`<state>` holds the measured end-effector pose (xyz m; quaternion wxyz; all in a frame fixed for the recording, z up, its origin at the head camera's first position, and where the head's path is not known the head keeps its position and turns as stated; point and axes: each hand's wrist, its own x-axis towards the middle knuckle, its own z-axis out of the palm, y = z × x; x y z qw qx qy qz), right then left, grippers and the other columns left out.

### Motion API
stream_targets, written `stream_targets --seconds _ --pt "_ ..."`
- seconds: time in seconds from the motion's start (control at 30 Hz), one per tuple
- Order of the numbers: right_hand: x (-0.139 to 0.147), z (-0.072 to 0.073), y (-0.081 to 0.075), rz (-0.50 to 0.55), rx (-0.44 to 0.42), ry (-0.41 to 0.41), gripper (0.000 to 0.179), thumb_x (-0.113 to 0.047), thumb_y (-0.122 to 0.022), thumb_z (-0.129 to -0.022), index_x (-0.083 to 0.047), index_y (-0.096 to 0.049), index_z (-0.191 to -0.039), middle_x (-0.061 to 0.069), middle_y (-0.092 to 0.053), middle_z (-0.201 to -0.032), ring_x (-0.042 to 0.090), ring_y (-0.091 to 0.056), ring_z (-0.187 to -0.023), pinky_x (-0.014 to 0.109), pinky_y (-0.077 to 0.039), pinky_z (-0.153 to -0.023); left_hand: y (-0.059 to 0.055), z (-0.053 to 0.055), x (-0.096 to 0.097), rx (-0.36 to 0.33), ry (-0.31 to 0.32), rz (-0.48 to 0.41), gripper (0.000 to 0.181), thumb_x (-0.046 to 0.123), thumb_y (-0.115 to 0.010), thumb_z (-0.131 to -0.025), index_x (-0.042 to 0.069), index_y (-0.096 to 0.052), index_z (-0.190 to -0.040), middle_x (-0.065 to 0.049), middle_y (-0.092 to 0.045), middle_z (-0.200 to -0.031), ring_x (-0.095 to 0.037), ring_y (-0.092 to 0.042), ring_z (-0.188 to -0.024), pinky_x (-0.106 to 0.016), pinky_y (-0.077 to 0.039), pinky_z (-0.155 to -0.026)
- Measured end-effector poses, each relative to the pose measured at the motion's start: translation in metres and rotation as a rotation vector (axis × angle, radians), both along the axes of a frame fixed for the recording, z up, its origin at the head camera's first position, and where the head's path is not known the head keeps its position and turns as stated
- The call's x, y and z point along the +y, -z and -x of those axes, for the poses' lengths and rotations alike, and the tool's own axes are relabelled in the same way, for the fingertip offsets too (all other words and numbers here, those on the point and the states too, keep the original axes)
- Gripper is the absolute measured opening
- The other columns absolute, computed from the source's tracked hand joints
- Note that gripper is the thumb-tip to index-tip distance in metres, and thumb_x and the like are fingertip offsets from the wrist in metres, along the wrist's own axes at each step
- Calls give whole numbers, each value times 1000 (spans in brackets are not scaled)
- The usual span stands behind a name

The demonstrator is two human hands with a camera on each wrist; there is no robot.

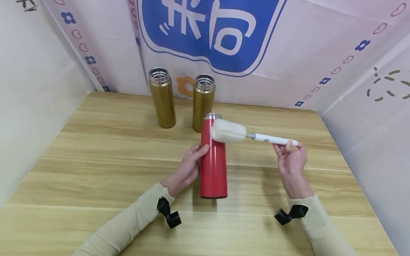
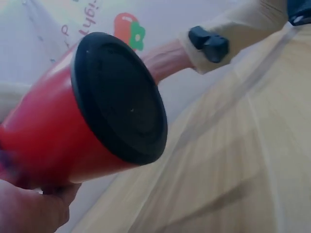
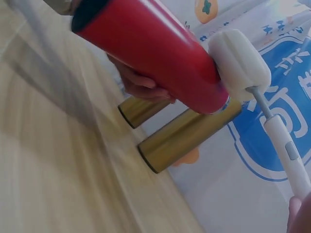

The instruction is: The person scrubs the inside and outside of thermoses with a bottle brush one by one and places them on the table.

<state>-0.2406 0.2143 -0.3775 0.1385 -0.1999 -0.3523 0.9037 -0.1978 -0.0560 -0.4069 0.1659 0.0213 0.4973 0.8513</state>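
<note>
In the head view my left hand [image 1: 188,167] grips a red thermos bottle [image 1: 214,170] by its side, thumb across the front. The bottle is held up off the table, as its black base [image 2: 121,99] shows in the left wrist view. My right hand [image 1: 292,161] pinches the end of the white handle of a bottle brush [image 1: 272,139]. The brush's white sponge head [image 1: 228,131] points left and overlaps the bottle's upper part, just below its open metal neck [image 1: 213,116]. From the right wrist view, the sponge head sits beside the bottle's neck end.
Two gold thermos bottles stand upright and uncapped at the back of the wooden table [image 1: 105,149]: one on the left [image 1: 162,101], the other [image 1: 202,103] just behind the red bottle. A printed cloth [image 1: 272,85] hangs along the table's back edge.
</note>
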Motion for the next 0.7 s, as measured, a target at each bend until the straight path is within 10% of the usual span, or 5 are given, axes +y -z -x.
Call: stream_targets --seconds 0.4,0.7 --pt "1 -24 16 -112 -122 -237 9 -6 -40 -98 -9 -39 -90 6 -50 -86 13 -66 -71 25 -58 -74 2 5 -6 -23 -164 -78 31 22 -45 -99 1 -48 -121 6 -67 -89 -6 -63 -84 -23 -50 -80" --pt "8 -40 21 -215 -129 -403 8 -5 -38 -99 -10 -40 -93 5 -55 -90 14 -70 -79 24 -57 -78 3 5 -10 -32 -144 -86 42 25 -40 -101 1 -41 -135 4 -65 -100 -9 -63 -94 -28 -50 -87"
